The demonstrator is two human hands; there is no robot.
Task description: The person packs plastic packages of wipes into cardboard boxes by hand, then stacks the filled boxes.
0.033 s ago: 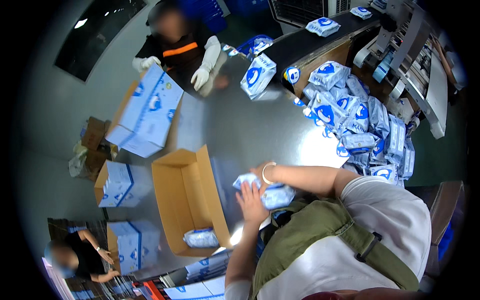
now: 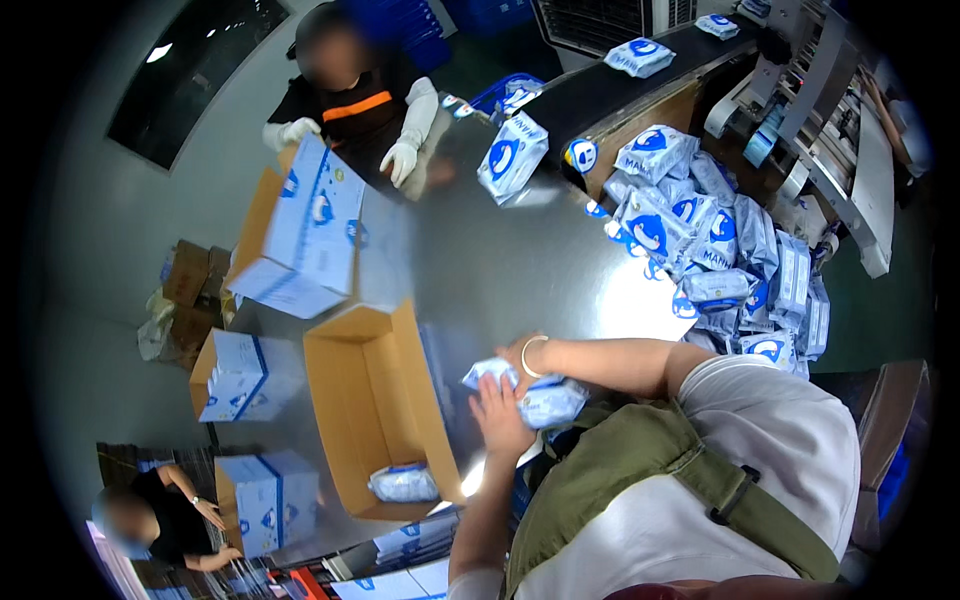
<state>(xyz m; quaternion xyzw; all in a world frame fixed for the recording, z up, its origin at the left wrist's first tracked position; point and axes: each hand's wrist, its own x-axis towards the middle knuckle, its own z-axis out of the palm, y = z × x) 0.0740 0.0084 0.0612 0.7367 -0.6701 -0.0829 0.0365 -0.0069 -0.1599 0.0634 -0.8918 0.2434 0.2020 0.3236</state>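
Two white-and-blue soft plastic packs are between my hands at the near edge of the metal table. My left hand [image 2: 501, 416] presses its fingers on the near side of the left pack [image 2: 486, 372]. My right hand [image 2: 523, 358] wraps round the far side, its fingers partly hidden by the packs. The other pack [image 2: 553, 404] lies against my right wrist, close to my body. To the left stands an open cardboard box [image 2: 372, 385], with one similar pack [image 2: 404, 482] lying at its near end.
A heap of packs [image 2: 690, 215] lies on the right beside a machine [image 2: 815, 120]. A single pack [image 2: 513, 157] sits near the conveyor [image 2: 590, 95]. Across the table, a gloved co-worker [image 2: 355, 110] holds a printed box [image 2: 305, 235]. More boxes [image 2: 232, 375] and another person [image 2: 150, 515] are at left.
The co-worker's printed box has shifted slightly right and tilted more upright. My hands and the two packs have barely moved.
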